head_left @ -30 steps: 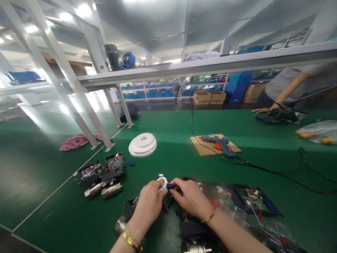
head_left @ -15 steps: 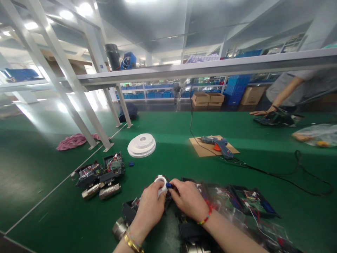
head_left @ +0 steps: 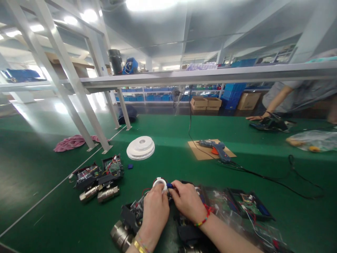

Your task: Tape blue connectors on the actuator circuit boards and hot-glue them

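Observation:
My left hand [head_left: 156, 205] is closed on a white ring [head_left: 159, 181], thumb and fingers pinching its near side. My right hand [head_left: 186, 198] pinches a small dark blue block [head_left: 170, 186] against the ring's right edge. A thin red wire curves by the ring. Below my left hand lies a black housing [head_left: 130, 214] with wiring and a metal valve body [head_left: 121, 234]. Under my right hand is another black housing [head_left: 188, 230], partly hidden. A second small blue block [head_left: 130, 166] lies on the green table farther left.
Two wired housings with metal valves [head_left: 108, 194] lie left. Flat white rolls [head_left: 140, 148] are stacked behind. A glue gun [head_left: 214, 147] rests on cardboard, its cable running right. Open circuit housings [head_left: 251, 203] sit right. Shelf posts [head_left: 76, 88] stand left; a co-worker's hand [head_left: 254, 118] touches a dark part.
The view has tilted up slightly. My left hand has turned more upright around the white ring, and my right hand still holds the blue block beside it.

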The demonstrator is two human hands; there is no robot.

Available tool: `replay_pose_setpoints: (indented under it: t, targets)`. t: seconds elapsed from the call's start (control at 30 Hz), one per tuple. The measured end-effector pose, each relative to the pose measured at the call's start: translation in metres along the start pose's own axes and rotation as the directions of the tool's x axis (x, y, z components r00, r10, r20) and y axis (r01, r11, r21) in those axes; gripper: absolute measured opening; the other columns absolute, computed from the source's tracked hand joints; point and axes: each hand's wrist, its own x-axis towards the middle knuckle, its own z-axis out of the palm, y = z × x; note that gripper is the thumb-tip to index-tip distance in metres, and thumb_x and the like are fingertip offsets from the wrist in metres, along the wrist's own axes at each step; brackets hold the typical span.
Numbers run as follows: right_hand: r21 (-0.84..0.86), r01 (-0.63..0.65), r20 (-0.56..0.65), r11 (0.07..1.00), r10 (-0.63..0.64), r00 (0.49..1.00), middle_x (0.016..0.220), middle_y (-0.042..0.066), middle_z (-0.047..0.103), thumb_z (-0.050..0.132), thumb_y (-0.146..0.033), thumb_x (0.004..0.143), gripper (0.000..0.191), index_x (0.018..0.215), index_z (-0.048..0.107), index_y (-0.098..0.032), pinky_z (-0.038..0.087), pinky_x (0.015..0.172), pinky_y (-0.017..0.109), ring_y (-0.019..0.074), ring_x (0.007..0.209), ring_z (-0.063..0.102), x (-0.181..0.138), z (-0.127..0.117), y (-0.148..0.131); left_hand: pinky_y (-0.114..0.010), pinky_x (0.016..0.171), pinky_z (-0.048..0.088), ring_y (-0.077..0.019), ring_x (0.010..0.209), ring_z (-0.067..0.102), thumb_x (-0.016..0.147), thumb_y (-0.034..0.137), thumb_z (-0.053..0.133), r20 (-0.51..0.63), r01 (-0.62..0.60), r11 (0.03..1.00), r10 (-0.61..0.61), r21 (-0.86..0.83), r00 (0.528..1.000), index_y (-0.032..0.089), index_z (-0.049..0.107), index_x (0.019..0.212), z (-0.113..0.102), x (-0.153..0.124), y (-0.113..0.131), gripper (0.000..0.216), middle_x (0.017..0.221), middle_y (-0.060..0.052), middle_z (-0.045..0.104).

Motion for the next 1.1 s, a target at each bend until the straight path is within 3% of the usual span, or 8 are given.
replay_pose_setpoints:
  t: [0.17,0.3,0.43,0.53,0.6,0.77,0.97,1.1]
  targets:
    - [0.148,-0.122,0.022,0.981,0.120,0.993,0.076,0.004,0.078,0.051,-0.020,0.091,0.019,0.078,0.065,-0.018,0.045,0.062,0.022,0.0162,0.071,0.073,0.014,-0.001,0.010,-0.033,0.086,0.049,-0.0234,0.101,0.067,0.094,0.022,0.038,-0.149,-0.050,0.994,0.034,-0.102,0.988,0.018,0.062,0.110,-0.002,-0.006,0.002,0.030,0.107,-0.010,0.071]
    - [0.199,-0.136,0.059,0.970,0.127,0.990,0.075,0.003,0.078,0.051,-0.017,0.088,0.019,0.078,0.066,-0.017,0.046,0.062,0.022,0.0150,0.068,0.072,0.017,0.000,0.014,-0.032,0.091,0.051,-0.0223,0.107,0.066,0.098,0.042,0.035,-0.326,-0.106,0.986,0.058,-0.131,0.944,0.018,0.056,0.124,-0.040,-0.013,-0.016,0.041,0.118,-0.010,0.068]
    - [0.187,-0.050,0.059,0.981,0.039,0.998,0.085,0.004,0.077,0.055,-0.023,0.090,0.016,0.087,0.070,-0.018,0.043,0.065,0.024,0.0175,0.078,0.070,0.016,-0.007,0.014,-0.036,0.081,0.054,-0.0255,0.100,0.068,0.096,0.043,0.035,-0.384,0.000,0.990,0.054,0.139,0.922,0.024,0.062,0.114,-0.082,-0.026,-0.089,0.037,0.117,-0.006,0.069]
    - [0.169,0.068,0.100,0.983,-0.086,0.991,0.087,0.002,0.076,0.057,-0.022,0.091,0.016,0.094,0.072,-0.020,0.043,0.069,0.024,0.0167,0.081,0.068,0.020,-0.014,0.015,-0.036,0.072,0.055,-0.0238,0.088,0.071,0.097,0.038,0.029,-0.306,0.141,0.929,-0.032,0.342,0.952,0.025,0.062,0.113,-0.087,-0.038,-0.158,0.039,0.124,-0.005,0.066]
    - [0.145,0.160,0.143,0.976,-0.181,0.973,0.092,0.002,0.076,0.058,-0.020,0.090,0.016,0.098,0.072,-0.021,0.044,0.075,0.025,0.0173,0.086,0.067,0.024,-0.016,0.015,-0.035,0.075,0.057,-0.0217,0.088,0.071,0.097,0.039,0.029,-0.240,0.113,0.932,-0.029,0.345,0.970,0.023,0.065,0.107,-0.081,-0.046,-0.191,0.040,0.118,-0.006,0.067]
    - [0.057,0.377,0.270,0.924,-0.378,0.886,0.101,0.004,0.075,0.059,-0.015,0.091,0.021,0.104,0.073,-0.021,0.043,0.084,0.028,0.0192,0.096,0.063,0.037,-0.017,0.017,-0.028,0.083,0.056,-0.0184,0.095,0.070,0.094,0.046,0.041,-0.184,-0.066,0.967,0.113,0.246,0.976,0.028,0.069,0.098,-0.073,-0.056,-0.209,0.033,0.110,-0.001,0.071]
    - [-0.014,0.598,0.421,0.802,-0.537,0.731,0.095,0.005,0.074,0.061,-0.012,0.087,0.022,0.102,0.074,-0.021,0.042,0.080,0.028,0.0183,0.092,0.063,0.054,-0.012,0.020,-0.025,0.071,0.054,-0.0168,0.079,0.070,0.093,0.054,0.046,-0.209,-0.011,0.989,0.042,0.145,0.977,0.031,0.063,0.103,-0.075,-0.058,-0.213,0.030,0.088,0.004,0.074]
    - [-0.032,0.705,0.486,0.708,-0.606,0.630,0.090,0.004,0.072,0.060,-0.013,0.086,0.021,0.099,0.073,-0.023,0.041,0.076,0.029,0.0182,0.087,0.062,0.060,-0.004,0.025,-0.028,0.071,0.053,-0.0184,0.082,0.069,0.093,0.055,0.047,-0.195,-0.098,0.908,0.191,0.408,0.962,0.033,0.065,0.114,-0.086,-0.061,-0.212,0.036,0.096,0.002,0.074]
